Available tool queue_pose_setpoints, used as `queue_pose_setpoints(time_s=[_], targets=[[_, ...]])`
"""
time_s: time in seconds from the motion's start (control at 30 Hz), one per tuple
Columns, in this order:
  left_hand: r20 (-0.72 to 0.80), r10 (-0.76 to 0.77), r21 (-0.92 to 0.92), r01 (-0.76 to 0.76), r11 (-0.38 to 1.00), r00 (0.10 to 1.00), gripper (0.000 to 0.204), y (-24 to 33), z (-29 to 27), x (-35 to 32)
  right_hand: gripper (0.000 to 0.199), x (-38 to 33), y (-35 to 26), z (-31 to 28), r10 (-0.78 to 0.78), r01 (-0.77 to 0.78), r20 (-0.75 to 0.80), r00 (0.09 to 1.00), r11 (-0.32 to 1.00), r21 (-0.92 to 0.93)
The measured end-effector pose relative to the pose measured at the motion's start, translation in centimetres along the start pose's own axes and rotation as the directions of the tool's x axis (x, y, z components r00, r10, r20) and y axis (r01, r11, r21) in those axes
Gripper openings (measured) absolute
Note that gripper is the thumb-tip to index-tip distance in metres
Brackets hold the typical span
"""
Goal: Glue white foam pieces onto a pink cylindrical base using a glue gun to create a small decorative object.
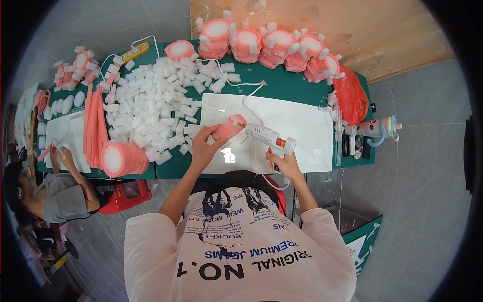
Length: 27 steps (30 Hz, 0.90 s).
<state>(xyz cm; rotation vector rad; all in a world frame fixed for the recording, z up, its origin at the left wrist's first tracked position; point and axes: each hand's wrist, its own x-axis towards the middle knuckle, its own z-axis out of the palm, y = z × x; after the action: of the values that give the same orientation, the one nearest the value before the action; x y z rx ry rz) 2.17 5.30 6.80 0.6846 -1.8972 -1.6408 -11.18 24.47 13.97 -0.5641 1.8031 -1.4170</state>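
The left hand point(204, 146) grips a pink foam piece point(227, 128) over the white sheet point(297, 133) on the table point(282, 83). At three o'clock of it, the right hand point(283, 162) clasps a white glue gun point(266, 137), nozzle touching the foam.

A craft workshop, this one — a green worktable point(282, 83) heaped with white foam blocks point(156, 100) at eleven o'clock. Stacked pink foam rings point(261, 43) line twelve o'clock — tiled floor point(417, 166) all round.
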Motion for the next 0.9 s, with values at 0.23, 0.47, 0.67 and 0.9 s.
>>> queue_pose_setpoints(time_s=[0.23, 0.47, 0.67, 0.9], targets=[[0.01, 0.018, 0.041, -0.018, 0.999, 1.0, 0.039, 0.4, 0.2, -0.1, 0.008, 0.2, -0.9, 0.2, -0.082, 0.082, -0.001, 0.997, 0.993, 0.08], [0.012, 0.053, 0.025, -0.053, 0.998, 0.999, 0.039, 0.4, 0.4, -0.2, 0.008, 0.2, -0.6, 0.3, -0.021, 0.025, -0.034, 0.999, 0.992, 0.123], [0.008, 0.057, 0.03, -0.057, 0.998, 0.998, 0.039, 0.6, 0.5, 0.0, 0.009, 0.2, -0.7, -0.1, -0.078, 0.077, 0.029, 0.997, 0.996, 0.034], [0.0, 0.03, -0.026, -0.03, 0.999, 1.0, 0.038, -0.1, 0.6, -0.1, 0.012, -0.1, 0.6, -0.7, -0.001, -0.001, 0.017, 1.0, 0.997, 0.079]])
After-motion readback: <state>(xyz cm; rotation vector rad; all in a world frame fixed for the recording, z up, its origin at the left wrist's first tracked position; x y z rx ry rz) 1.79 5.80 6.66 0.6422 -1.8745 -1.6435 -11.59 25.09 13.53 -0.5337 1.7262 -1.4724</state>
